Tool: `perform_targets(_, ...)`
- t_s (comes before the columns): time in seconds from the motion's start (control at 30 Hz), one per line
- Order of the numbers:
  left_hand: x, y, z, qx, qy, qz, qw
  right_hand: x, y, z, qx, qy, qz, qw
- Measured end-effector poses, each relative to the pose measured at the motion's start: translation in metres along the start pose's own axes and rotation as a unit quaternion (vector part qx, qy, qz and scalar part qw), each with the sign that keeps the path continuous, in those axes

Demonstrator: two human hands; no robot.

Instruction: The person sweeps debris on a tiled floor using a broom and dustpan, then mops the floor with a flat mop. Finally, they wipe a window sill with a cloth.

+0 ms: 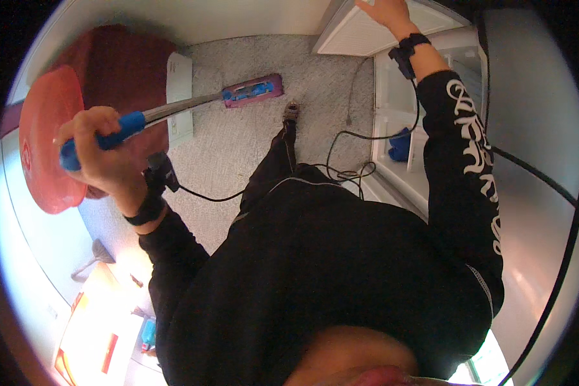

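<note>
My left hand (96, 149) is closed around the blue grip of a flat mop (183, 104), whose metal pole reaches away to the right. Its head, a blue plate on a purple pad (253, 90), lies flat on the speckled grey floor. At the top, my right hand (386, 10) is raised at the edge of a white open door with a ribbed panel (391, 29). Its fingers are partly cut off by the picture's rim, so its grip cannot be told. Beside that forearm, white compartments (395, 87) stand open, with a blue item (399, 145) inside.
A red plastic basin (53, 144) rests by a dark red covered object (125, 77) at the left. Black cables (352, 173) loop in front of my body and run to both wrists. A thin cord (351, 96) lies on the floor near the open compartments.
</note>
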State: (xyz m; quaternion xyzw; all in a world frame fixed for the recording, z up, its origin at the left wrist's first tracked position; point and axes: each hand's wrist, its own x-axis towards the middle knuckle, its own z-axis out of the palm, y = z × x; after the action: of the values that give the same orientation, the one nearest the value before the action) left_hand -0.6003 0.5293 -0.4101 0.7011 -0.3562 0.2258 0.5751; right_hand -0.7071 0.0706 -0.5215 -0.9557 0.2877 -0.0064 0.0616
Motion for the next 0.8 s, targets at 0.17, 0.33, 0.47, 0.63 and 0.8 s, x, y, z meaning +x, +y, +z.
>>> perform_targets(0.17,-0.012,-0.017,-0.004,-0.161,0.055,-0.181,0.969,-0.074,-0.017,0.009,0.019,-0.013,-0.024,0.999)
perform_targets(0.33,-0.019,-0.03,-0.015,-0.157,0.073,-0.175,0.969,-0.135,-0.017,0.013,0.033,-0.032,-0.004,0.999)
perform_targets(0.47,-0.038,-0.029,-0.03,-0.163,0.107,-0.198,0.961,-0.172,-0.009,0.04,0.016,0.02,-0.052,0.998)
perform_targets(0.63,-0.037,-0.037,-0.036,-0.148,0.125,-0.187,0.963,-0.174,0.007,0.058,-0.01,0.114,-0.114,0.987)
perform_targets(0.8,-0.04,-0.038,-0.043,-0.155,0.136,-0.167,0.964,-0.175,0.015,0.057,0.036,0.112,-0.149,0.982)
